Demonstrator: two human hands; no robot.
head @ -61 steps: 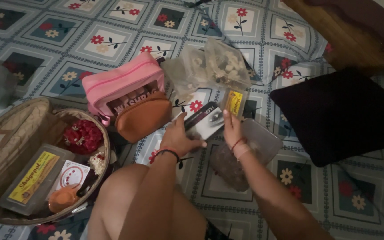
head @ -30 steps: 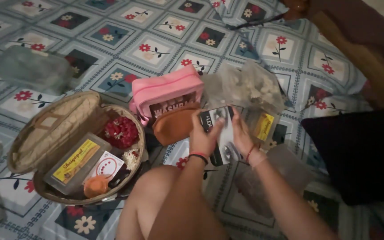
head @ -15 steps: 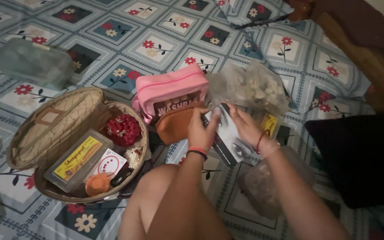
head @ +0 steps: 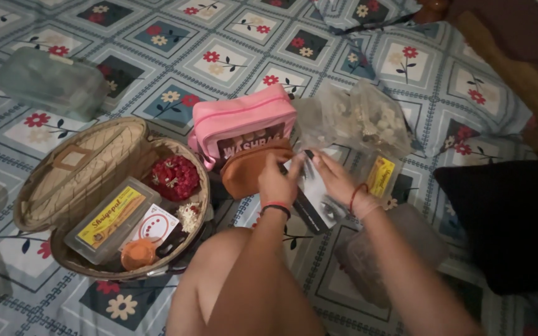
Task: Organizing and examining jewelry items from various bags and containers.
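Both my hands hold a flat black-and-white cosmetics box (head: 314, 200) with an eye picture on it, over the flowered bedsheet. My left hand (head: 277, 182) grips its left edge near the top. My right hand (head: 336, 177) pinches its upper right part. Just left of the box lies a brown pouch (head: 248, 169), leaning against a pink wash bag (head: 241, 127). Behind my hands sit clear bags of small pale items (head: 359, 121).
A round woven basket (head: 54, 193) at left holds a yellow-labelled clear box (head: 110, 219), red flowers (head: 174, 177), a white card and an orange lid. A clear plastic container (head: 378, 249) lies under my right forearm. A dark cushion (head: 505, 224) is at right, a translucent box (head: 48, 84) far left.
The box has turned from lying across my hands to upright and tilted. Both hands shifted their grip toward its upper end. The view drifted left, bringing the basket more into frame.
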